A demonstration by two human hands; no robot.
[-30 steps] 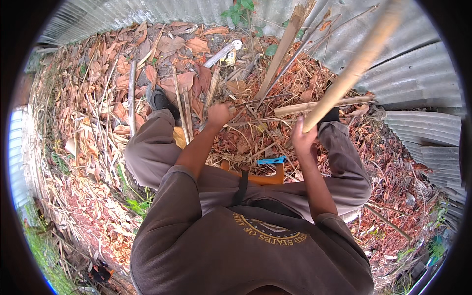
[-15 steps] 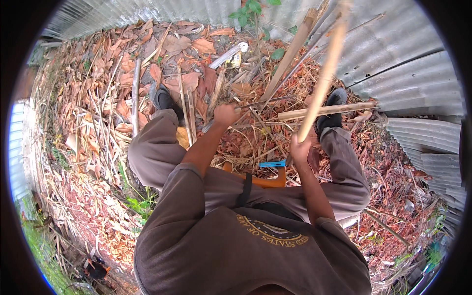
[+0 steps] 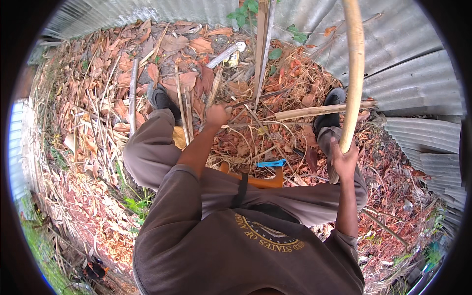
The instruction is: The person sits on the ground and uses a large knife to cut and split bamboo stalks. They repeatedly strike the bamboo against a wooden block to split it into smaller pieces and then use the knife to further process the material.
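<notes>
My left hand (image 3: 218, 116) is closed round the handle of a knife with a long, narrow, dark blade (image 3: 260, 98), which points right above the leaf litter. My right hand (image 3: 345, 156), off to the right by my knee, grips a smooth pale wooden pole (image 3: 355, 73) near its lower end. The pole rises past the top edge of the view, bowed slightly. Between my feet, a split length of wood (image 3: 262, 49) stands nearly upright, its lower tip close to the blade. Whether they touch I cannot tell.
A squared wooden stick (image 3: 322, 111) lies across my right shoe (image 3: 330, 110). In front of my lap are an orange curved object (image 3: 268, 182) and a blue plastic piece (image 3: 271, 163). Corrugated metal sheets (image 3: 413, 83) border the right and far sides. Dry leaves (image 3: 201, 45) and sticks cover the ground.
My right hand has moved right with the pole, which has swung from a slant to nearly upright. The split wood has tipped left to near upright. My left hand has shifted slightly left.
</notes>
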